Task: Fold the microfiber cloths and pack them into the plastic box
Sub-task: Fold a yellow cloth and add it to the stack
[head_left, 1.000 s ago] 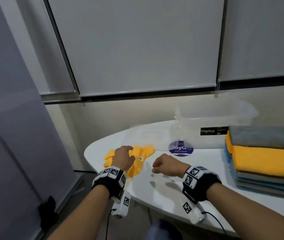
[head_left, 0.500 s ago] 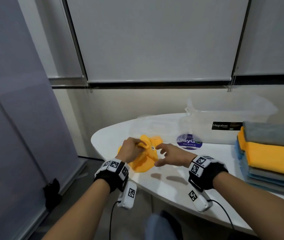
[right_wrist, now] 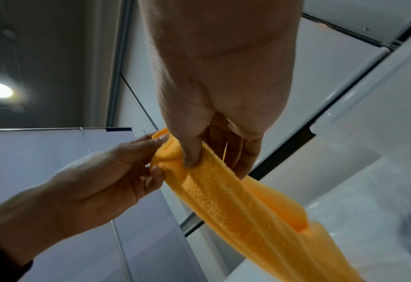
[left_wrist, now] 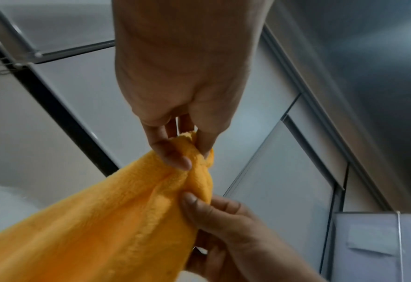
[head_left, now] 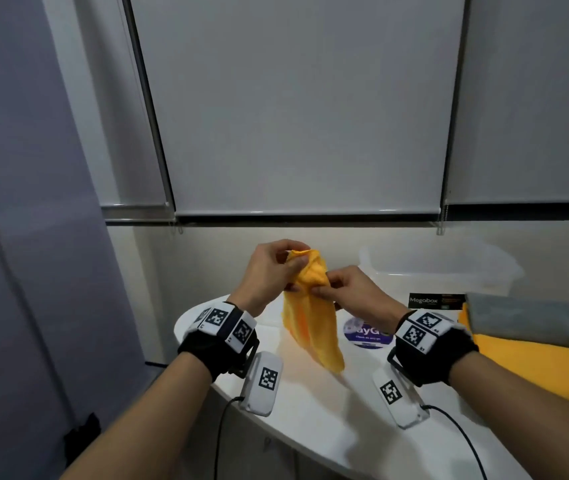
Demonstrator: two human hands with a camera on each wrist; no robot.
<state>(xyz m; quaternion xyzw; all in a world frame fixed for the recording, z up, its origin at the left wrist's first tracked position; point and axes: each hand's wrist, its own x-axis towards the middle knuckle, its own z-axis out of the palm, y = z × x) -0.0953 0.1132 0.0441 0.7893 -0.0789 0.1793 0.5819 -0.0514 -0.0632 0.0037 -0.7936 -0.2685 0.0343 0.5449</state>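
Hands raised above the table (head_left: 310, 410): left hand (head_left: 269, 268) and right hand (head_left: 352, 289) both pinch the hanging orange cloth (head_left: 310, 327).

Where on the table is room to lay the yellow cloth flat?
Bare table lies below the hanging cloth, between the wrists. The right side is crowded: cloth stack, plastic box, round sticker.

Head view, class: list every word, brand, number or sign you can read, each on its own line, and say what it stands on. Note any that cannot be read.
"Megabox": white on the black label on the clear plastic box.
"ayG": partly hidden letters on the round blue sticker; the smaller line under them is too blurred to read.
Small print on the label's right part: unreadable.
Black-and-white square codes on the wrist bands: patterns, no words; tiny characters beside them are too small to read.
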